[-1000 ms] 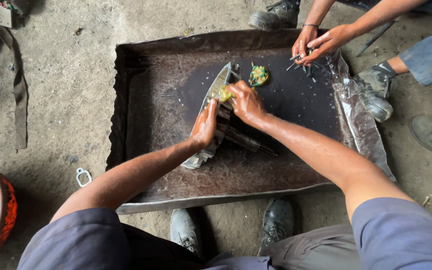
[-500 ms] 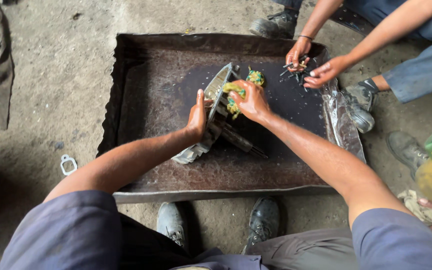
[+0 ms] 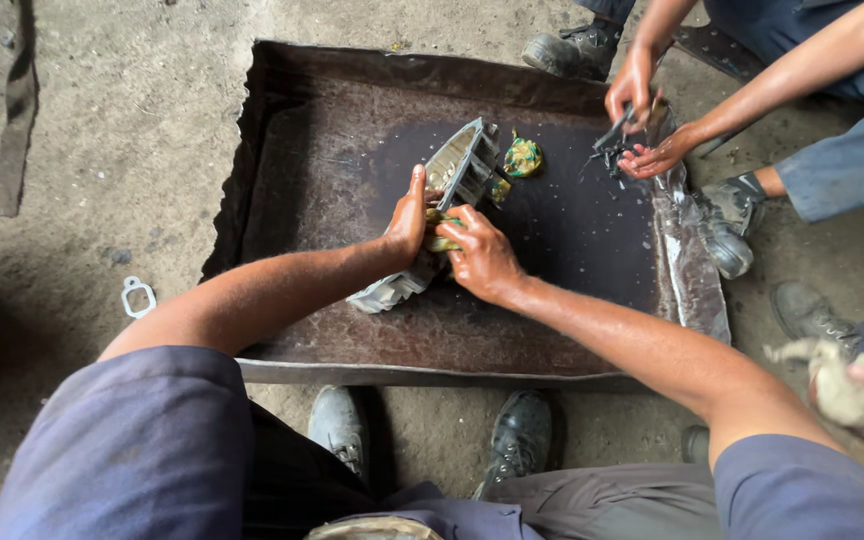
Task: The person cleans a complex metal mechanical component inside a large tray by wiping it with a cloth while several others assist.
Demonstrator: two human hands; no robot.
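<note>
Scrubbing step in hand, judged from the grips: a ribbed metal part gets wiped in a big rusty metal tray (image 3: 282, 180) that sits on the dirt floor (image 3: 122, 130) with dark oily liquid pooled under and beyond the fingers. Metal part (image 3: 452, 185) stands on edge, tilted, lower end resting on the tray floor just below the left hand. Left hand (image 3: 407, 222) presses against the part's near side, thumb up, fingers wrapped behind it and mostly hidden, so how tightly they close can't be told; it steadies the part. Right hand (image 3: 482, 255) sits just right of the left one, fingers curled shut over a yellow-green rag (image 3: 439, 238) pushed against the part's lower ribs. A second yellow-green wad (image 3: 523, 157) lies in the liquid beyond the fingers, apart from both hands. Far right of the tray, another person's hands (image 3: 642, 120) handle small dark pieces; not the wearer's.

Next move likely needs the left hand's brace kept firm while the rag works along the ribs, since the part is wet and could slip.
</note>
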